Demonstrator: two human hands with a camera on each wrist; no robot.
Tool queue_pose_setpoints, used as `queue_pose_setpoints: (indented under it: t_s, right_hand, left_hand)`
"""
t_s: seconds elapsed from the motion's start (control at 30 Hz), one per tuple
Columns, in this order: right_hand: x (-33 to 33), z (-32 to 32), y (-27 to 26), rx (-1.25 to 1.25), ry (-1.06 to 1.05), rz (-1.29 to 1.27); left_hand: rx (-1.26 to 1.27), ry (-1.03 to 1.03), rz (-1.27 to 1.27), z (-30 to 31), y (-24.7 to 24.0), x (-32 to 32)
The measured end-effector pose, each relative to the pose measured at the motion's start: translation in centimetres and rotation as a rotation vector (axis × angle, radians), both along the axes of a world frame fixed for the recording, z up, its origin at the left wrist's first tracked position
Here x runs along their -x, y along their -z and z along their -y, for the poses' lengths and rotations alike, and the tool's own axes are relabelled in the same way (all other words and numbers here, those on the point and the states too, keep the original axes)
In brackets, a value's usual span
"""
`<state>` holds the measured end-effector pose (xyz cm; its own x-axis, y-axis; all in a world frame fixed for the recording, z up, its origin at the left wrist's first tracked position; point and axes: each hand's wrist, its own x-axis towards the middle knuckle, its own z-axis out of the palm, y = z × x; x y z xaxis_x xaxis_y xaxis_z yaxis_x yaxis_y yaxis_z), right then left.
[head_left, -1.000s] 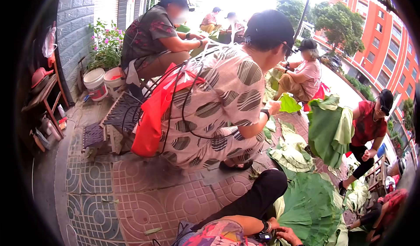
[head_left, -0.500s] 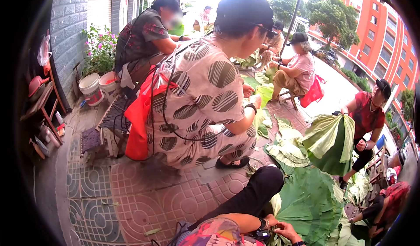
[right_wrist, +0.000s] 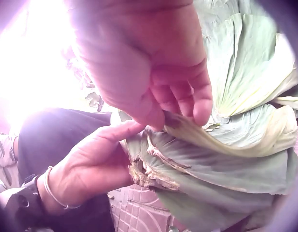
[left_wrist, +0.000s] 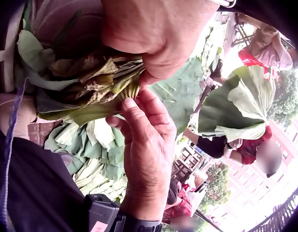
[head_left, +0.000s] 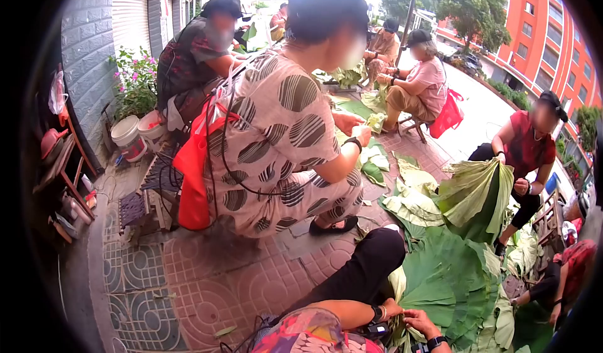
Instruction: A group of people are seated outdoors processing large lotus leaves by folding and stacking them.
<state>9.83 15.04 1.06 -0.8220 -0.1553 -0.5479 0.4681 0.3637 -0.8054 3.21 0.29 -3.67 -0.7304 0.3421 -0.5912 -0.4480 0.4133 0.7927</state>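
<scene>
At the bottom of the head view my left hand [head_left: 392, 308] and right hand [head_left: 419, 320] work close together at the edge of large green lotus leaves [head_left: 446, 284]. My left hand [right_wrist: 91, 159] grips a folded bunch of lotus leaves [right_wrist: 221, 176], its thumb on top and its fingers underneath. This bunch has brown, withered edges at the gathered end. In the left wrist view my right hand [left_wrist: 149, 140] pinches a pleated yellow-green leaf edge between thumb and fingers, right beside the left fingertips.
A person in a patterned shirt [head_left: 276, 139] crouches close in front. At right another person in red [head_left: 531, 142] holds a gathered bunch of leaves [head_left: 474, 196]. More leaves [head_left: 411, 205] cover the paving. White buckets [head_left: 129, 136] and a woven stool [head_left: 160, 180] stand left.
The person in red has lowered their leaves and bent down. The crouching person's hands have drawn closer to their body. My two hands stay together at the leaf edge.
</scene>
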Motion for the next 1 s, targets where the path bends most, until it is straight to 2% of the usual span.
queue_pose_setpoints:
  t_s: [0.03,0.1,0.3,0.37,0.43,0.53,0.7,0.77,0.9,0.93,1.0]
  right_hand:
    - [-0.2,0.3,-0.6,0.001,0.004,0.005]
    - [0.1,0.8,-1.5,-0.15,-0.003,-0.085]
    - [0.6,-1.5,1.9,-0.232,0.075,-0.189]
    - [0.7,-1.3,1.6,-0.212,0.024,-0.298]
    - [0.9,0.4,-0.3,-0.296,0.026,-0.278]
    - [0.3,1.5,-1.5,-0.385,-0.106,-0.279]
    - [0.2,0.6,0.4,-0.419,-0.12,-0.316]
    - [0.1,-0.7,2.6,-0.361,-0.033,-0.294]
    - [0.3,0.4,0.2,-0.307,0.053,-0.291]
    - [0.8,-0.2,-0.7,-0.431,0.012,-0.327]
    - [1.4,-1.3,-1.5,-0.447,0.139,-0.375]
  left_hand:
    - [-0.004,-0.006,-0.01,-0.2,0.2,-0.1]
    - [0.021,-0.017,-0.021,-0.5,0.3,0.1]
    - [0.024,0.015,-0.018,0.0,-0.8,-0.2]
    - [0.004,0.001,0.0,0.0,-0.3,-0.3]
    - [0.023,-0.014,-0.012,0.0,-0.2,-0.3]
    - [0.012,-0.039,-0.029,-0.1,0.0,-0.5]
    - [-0.031,-0.072,-0.057,-0.2,0.3,-1.1]
    - [-0.012,-0.023,-0.105,-0.2,0.6,-1.3]
    - [0.021,0.041,-0.117,0.4,-0.2,-1.5]
    - [0.02,0.039,-0.113,0.3,0.1,-1.6]
    - [-0.001,0.04,-0.077,0.0,0.7,-1.3]
